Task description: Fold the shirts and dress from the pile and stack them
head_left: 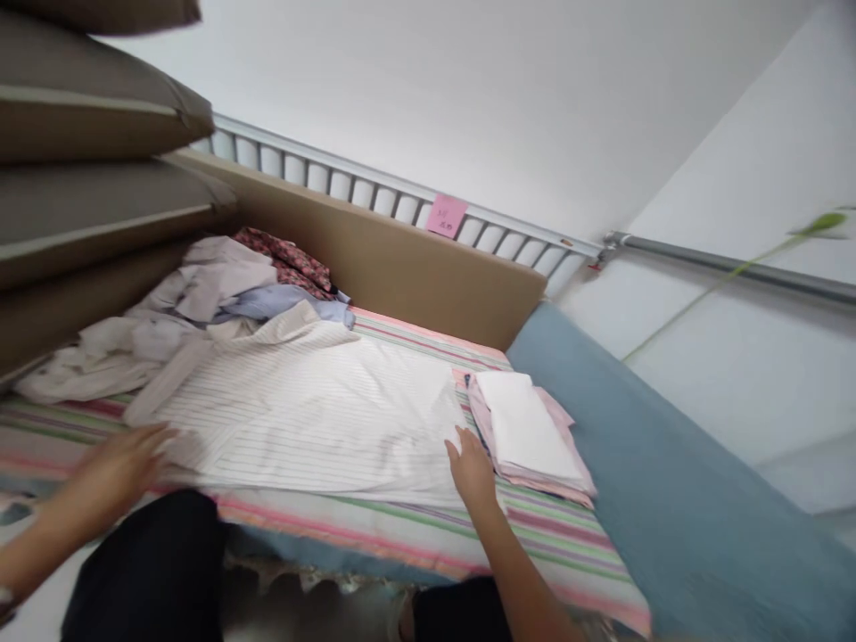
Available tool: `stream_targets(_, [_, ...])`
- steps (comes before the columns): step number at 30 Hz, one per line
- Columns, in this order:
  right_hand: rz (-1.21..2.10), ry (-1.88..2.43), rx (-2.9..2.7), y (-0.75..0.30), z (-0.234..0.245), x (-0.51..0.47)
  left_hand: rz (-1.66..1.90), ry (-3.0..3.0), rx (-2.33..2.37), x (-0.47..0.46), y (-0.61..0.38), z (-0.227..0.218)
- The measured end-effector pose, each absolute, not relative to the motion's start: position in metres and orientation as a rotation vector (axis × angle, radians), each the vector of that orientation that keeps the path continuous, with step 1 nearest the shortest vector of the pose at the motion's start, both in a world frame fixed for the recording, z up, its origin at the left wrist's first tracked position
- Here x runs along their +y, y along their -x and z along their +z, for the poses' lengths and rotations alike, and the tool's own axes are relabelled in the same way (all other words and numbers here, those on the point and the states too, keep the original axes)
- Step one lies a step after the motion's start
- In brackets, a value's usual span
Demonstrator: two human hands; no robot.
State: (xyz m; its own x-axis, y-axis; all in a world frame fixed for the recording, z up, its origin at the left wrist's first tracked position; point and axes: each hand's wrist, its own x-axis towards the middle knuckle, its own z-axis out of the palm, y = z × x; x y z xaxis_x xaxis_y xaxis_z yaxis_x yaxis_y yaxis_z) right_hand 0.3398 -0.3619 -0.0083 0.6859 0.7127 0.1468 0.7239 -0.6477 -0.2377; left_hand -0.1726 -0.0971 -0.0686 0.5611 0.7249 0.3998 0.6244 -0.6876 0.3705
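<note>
A white shirt with thin stripes (314,410) lies spread out over a striped cloth, creased in places. At its near left corner is my left hand (130,459), slightly blurred, with fingers stretched onto the fabric. My right hand (473,473) touches the shirt's right edge, its fingers apart and lightly bent. Just beyond that hand rests a stack of folded clothes (528,428), white on top with pink below. Behind the shirt's left side is a loose heap of clothes (227,276), in white, light blue and dark red floral fabric.
The striped cloth (568,544) covers a blue surface (621,428). Brown cushions (86,205) are piled at the left. A brown board (401,259) stands before a white radiator (321,178) bearing a pink note (447,216). A green stem (736,267) crosses the right side.
</note>
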Motion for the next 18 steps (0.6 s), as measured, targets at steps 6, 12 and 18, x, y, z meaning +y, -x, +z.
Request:
stream_targets(6, [-0.142,2.782,-1.453,-0.318,-0.069,-0.365,0.682,-2.783,1.118,-0.136,0.082,-0.057])
stream_targets(12, [-0.159,2.773,-1.472,-0.338,-0.095,-0.372,0.219,-2.699,1.261,-0.13,0.069,-0.072])
stream_targets(18, [-0.151,2.676,-1.597,-0.344,-0.079,-0.37,0.143,-2.656,1.278,-0.133,0.07,-0.054])
